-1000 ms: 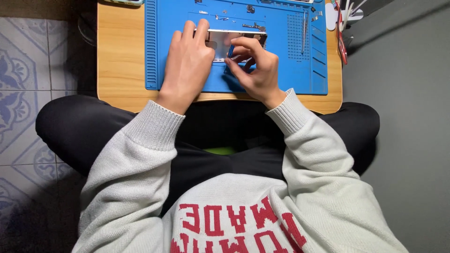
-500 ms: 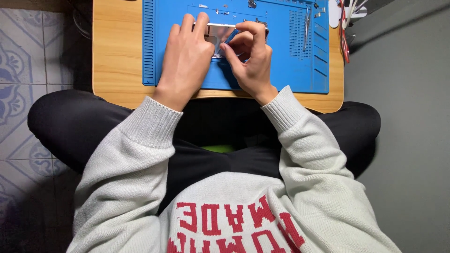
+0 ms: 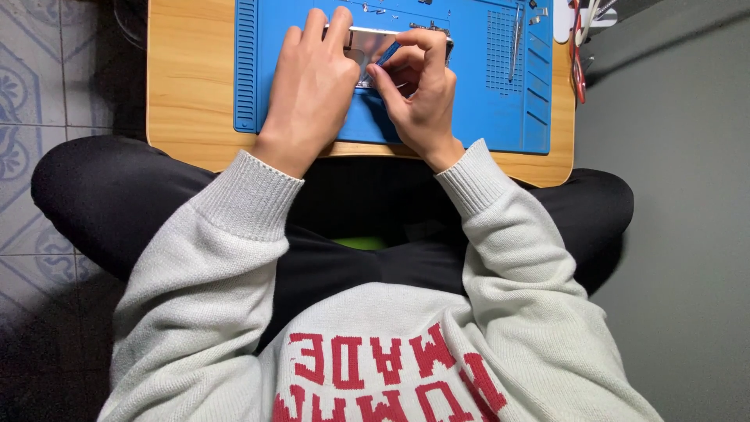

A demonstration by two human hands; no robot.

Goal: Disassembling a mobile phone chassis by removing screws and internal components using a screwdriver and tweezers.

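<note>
Now the left hand lies flat, pinning the silver phone near the blue mat's far edge. Right hand pinches a small blue tool between thumb and fingers, tip on the phone.

Looks like home fix-it corner, maybe bedroom floor. Person sits cross-legged on tiled floor. Small wood table over lap. Blue repair mat, small tools on it.
</note>
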